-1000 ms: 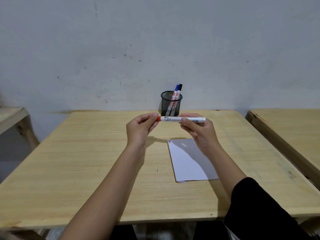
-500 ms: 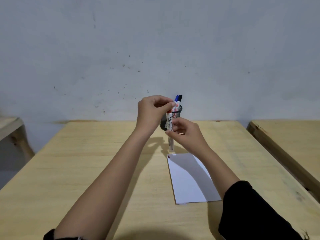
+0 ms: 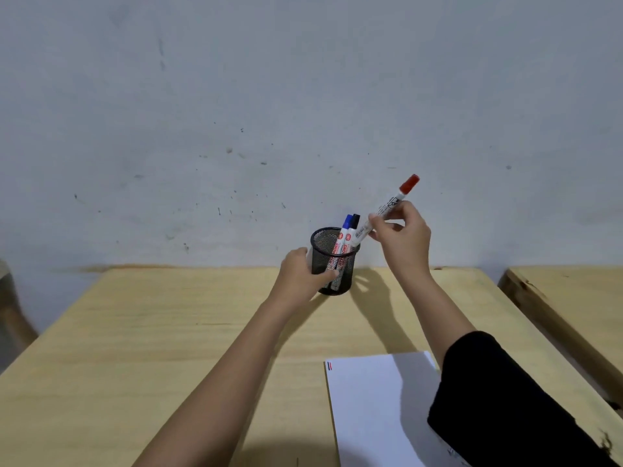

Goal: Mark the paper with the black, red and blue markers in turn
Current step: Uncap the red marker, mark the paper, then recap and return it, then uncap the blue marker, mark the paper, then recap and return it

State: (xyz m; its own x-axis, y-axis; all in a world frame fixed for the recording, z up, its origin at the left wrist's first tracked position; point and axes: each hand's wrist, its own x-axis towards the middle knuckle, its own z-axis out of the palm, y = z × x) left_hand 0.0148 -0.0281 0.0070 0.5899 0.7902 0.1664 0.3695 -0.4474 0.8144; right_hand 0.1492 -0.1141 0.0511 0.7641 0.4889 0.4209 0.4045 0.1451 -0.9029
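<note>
Right hand (image 3: pixel 401 235) pinches red marker (image 3: pixel 387 207); left hand (image 3: pixel 298 274) grips mesh cup (image 3: pixel 332 261).

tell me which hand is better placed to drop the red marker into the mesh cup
Right. The right hand already pinches the red marker, tilted with its lower end at the mesh pen cup rim. The left hand grips the cup's side, steadying it.

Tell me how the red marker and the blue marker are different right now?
The red marker is pinched in the right hand, while the blue marker stands in the mesh cup untouched. The red marker tilts strongly to the right, with only its lower end at the cup's rim; the blue marker stands nearly upright, deep inside. The red marker's cap is red, the blue marker's blue. Both have white barrels and caps on.
</note>
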